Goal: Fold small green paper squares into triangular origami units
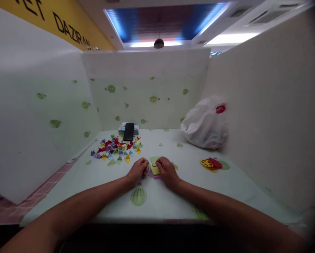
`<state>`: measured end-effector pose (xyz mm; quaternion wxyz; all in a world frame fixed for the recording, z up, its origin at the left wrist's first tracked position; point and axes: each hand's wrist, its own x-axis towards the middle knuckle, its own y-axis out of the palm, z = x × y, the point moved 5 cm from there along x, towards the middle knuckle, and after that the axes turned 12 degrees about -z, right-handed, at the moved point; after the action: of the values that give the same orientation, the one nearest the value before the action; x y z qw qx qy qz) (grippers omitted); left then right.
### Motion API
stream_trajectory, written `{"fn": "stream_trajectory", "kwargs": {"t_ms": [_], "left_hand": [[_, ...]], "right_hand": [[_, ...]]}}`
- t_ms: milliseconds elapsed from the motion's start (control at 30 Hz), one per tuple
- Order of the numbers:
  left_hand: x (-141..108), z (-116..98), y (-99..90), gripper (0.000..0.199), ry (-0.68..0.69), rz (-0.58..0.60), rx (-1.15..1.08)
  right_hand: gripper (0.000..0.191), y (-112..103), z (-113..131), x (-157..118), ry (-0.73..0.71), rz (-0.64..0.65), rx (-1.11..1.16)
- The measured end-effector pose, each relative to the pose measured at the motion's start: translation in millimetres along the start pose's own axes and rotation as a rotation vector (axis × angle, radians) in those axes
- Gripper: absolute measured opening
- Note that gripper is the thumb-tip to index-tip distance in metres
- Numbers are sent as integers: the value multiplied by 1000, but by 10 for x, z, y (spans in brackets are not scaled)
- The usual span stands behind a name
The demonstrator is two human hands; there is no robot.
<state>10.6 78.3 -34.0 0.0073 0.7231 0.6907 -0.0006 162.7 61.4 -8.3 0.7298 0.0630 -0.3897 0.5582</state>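
Observation:
Small squares of coloured paper [155, 172] lie in a stack in front of me, yellow over purple and pink. A light green paper square [153, 160] overlaps the far side of the stack. My right hand [169, 173] is closed at the green square's right edge, thumb and fingers pinched on it. Just left of the stack is my left hand [137, 171], its fingers curled together; whatever is in them is hidden. Beyond it to the left spreads a pile of folded paper cranes [117, 149] in many colours.
A black phone [128, 132] leans on a tissue box [121, 130] behind the cranes. A white plastic bag [206, 123] stands at the back right. Yellow and red cut-out pieces [211, 164] lie on the right. Panels [147, 66] enclose the covered table [107, 207].

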Motion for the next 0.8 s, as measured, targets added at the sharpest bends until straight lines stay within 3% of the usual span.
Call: {"fn": "stream_trajectory", "kwargs": {"t_ms": [200, 300, 433, 633, 800], "left_hand": [[-79, -98, 32, 26, 72, 32, 17], [-103, -199, 29, 29, 153, 31, -2], [-44, -325, -7, 29, 225, 32, 0], [154, -445, -44, 28, 267, 23, 34], [347, -458, -28, 28, 280, 28, 86]], "right_hand": [[27, 90, 116, 42, 79, 166, 73], [22, 156, 168, 43, 162, 259, 139], [19, 196, 181, 111, 246, 257, 199], [19, 217, 146, 336, 251, 201, 229], [22, 286, 2, 448, 285, 268, 295]]}}
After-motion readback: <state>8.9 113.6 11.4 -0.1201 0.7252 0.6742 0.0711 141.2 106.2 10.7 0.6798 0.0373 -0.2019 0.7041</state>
